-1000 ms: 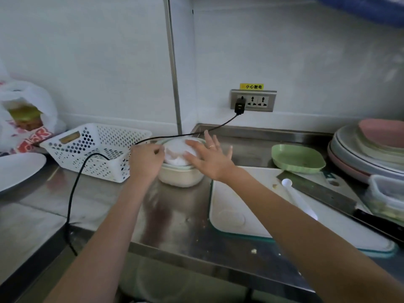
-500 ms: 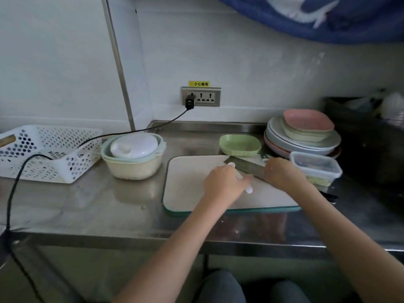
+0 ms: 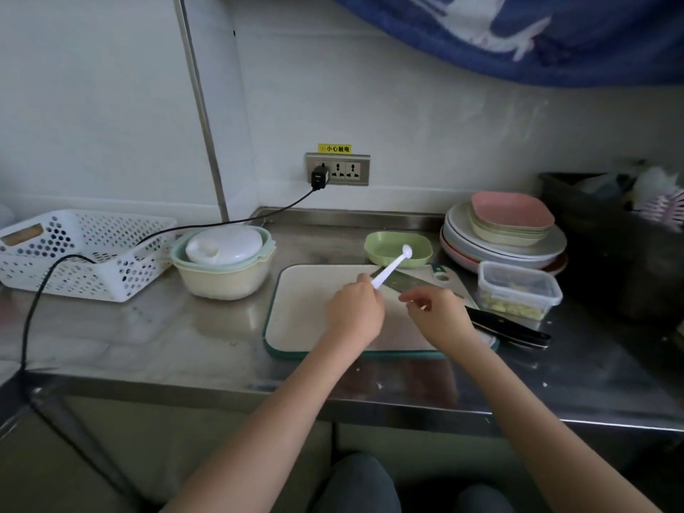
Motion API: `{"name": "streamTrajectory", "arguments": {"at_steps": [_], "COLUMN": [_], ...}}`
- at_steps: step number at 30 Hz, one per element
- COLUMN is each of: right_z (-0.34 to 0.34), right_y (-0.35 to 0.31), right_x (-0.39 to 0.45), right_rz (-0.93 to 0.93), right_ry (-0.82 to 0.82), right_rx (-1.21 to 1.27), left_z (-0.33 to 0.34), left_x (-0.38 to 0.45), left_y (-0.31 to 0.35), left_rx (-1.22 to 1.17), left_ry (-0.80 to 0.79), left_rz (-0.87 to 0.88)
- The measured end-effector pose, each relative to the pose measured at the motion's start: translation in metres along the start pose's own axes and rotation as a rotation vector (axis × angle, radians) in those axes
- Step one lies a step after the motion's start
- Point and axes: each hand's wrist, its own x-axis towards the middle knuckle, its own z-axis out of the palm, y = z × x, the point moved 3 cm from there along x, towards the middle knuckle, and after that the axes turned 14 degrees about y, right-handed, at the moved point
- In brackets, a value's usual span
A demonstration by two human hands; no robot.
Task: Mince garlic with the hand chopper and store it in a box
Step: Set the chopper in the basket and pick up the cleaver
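Garlic, already minced, sits in the lidded clear box (image 3: 518, 290) near desk's right back edge. Left hand (image 3: 355, 312) has lifted the white spoon (image 3: 392, 266) off the cutting board (image 3: 314, 309), grip pinching its handle. Right hand (image 3: 440, 316) has let go, fingers loosely spread. Probably tidying up.

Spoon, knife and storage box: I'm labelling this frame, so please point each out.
spoon (image 3: 389, 268), head view, middle of its white handle.
knife (image 3: 507, 329), head view, on its black handle.
storage box (image 3: 518, 281), head view, on its clear lid.
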Motion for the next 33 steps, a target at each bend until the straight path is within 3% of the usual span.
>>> {"name": "streamTrajectory", "arguments": {"at_steps": [4,6,10,18,25,33], "right_z": [0.028,0.048,0.084,0.12,0.117,0.111], "right_y": [-0.045,-0.072,-0.111,-0.18,-0.165,-0.13], "right_x": [-0.002,-0.006,-0.016,0.0,-0.003,-0.005], "right_rz": [-0.011,-0.066,-0.083,-0.139,-0.107,-0.027], "right_ry": [-0.014,-0.081,-0.113,-0.177,-0.151,-0.16], "right_rx": [0.174,0.213,0.273,0.359,0.353,0.297], "left_z": [-0.039,-0.071,-0.126,-0.169,-0.166,-0.158], "left_x": [0.016,0.025,0.039,0.055,0.079,0.099], "left_y": [-0.046,-0.079,-0.156,-0.22,-0.231,-0.235], "left_rx": [-0.35,-0.456,-0.283,0.134,0.337,0.353], "left_ry": [-0.15,-0.108,0.132,0.38,0.411,0.257], "left_rz": [-0.252,-0.378,-0.342,-0.206,-0.137,-0.138]}}
